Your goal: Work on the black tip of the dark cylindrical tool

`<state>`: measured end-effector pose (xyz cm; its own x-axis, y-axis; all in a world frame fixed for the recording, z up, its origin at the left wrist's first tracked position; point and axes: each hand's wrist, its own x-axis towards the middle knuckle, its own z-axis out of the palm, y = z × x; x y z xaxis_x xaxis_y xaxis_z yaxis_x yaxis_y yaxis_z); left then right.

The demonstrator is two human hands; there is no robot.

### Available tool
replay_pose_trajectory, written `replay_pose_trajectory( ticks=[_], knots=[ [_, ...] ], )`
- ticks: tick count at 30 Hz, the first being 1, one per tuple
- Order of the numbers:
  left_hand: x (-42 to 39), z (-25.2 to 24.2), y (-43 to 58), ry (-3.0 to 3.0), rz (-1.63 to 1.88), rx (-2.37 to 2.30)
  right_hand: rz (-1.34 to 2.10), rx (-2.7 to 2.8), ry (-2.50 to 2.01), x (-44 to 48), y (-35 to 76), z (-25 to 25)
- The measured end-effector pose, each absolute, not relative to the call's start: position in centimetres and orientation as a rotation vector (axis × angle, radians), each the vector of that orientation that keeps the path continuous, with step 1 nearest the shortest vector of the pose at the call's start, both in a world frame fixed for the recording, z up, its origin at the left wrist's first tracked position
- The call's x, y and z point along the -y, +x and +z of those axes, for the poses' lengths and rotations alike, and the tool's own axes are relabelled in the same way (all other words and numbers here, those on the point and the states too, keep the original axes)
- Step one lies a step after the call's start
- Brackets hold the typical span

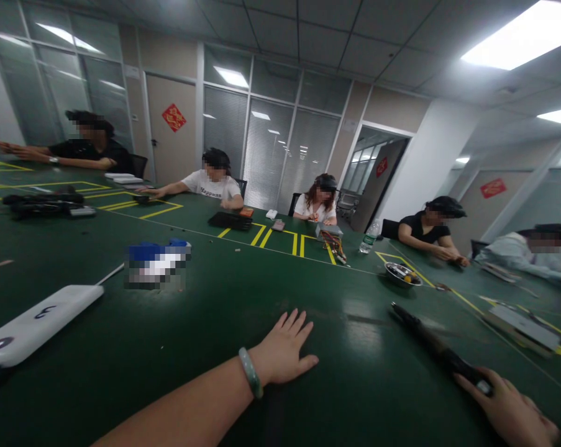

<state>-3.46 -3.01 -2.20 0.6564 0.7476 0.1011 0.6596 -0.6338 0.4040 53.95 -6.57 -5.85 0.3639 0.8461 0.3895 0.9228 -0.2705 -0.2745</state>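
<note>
1. On the green table, bottom centre: left hand pressed flat, fingers spread and released, holding nothing; pale green bangle at the wrist.
2. At the lower right: right hand, fingers closed on the near end of a long black tool lying on the tabletop, tip pointing away.
3. Beyond that tip, a metal bowl; far left, a white power bank — well apart from both hands.

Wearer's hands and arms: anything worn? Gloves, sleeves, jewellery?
No gloves on either hand. Left hand: bare forearm, no sleeve in view, one pale green bangle round the wrist. Right hand: bare too, no ring, watch or band visible; the frame cuts it off near the wrist, so any sleeve is out of view.
</note>
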Motion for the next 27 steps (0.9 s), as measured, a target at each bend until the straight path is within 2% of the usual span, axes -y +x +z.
replay_pose_trajectory(
  ticks=[4, 10, 17, 23, 27],
  knots=[
    [2.9, -2.1, -3.5, 2.586, 0.386, -1.087, -0.219, 1.564, -2.297, 3.7, 46.0, -4.4],
    [2.9, -1.4, -2.8, 2.781, 0.594, -1.041, -0.059, 1.975, -1.964, 0.8, 29.8, -2.9],
    [2.6, -0.3, -2.8, 2.831, 0.793, -1.137, 0.040, 2.264, -1.599, 2.4, 14.0, -3.8],
    [2.4, -0.1, -3.2, 2.762, 0.830, -1.165, 0.136, 2.323, -1.462, 3.9, 14.1, -1.4],
    [2.7, 0.2, -3.0, 2.767, 0.852, -1.158, 0.209, 2.305, -1.633, 5.2, 19.1, 2.3]
  ],
)
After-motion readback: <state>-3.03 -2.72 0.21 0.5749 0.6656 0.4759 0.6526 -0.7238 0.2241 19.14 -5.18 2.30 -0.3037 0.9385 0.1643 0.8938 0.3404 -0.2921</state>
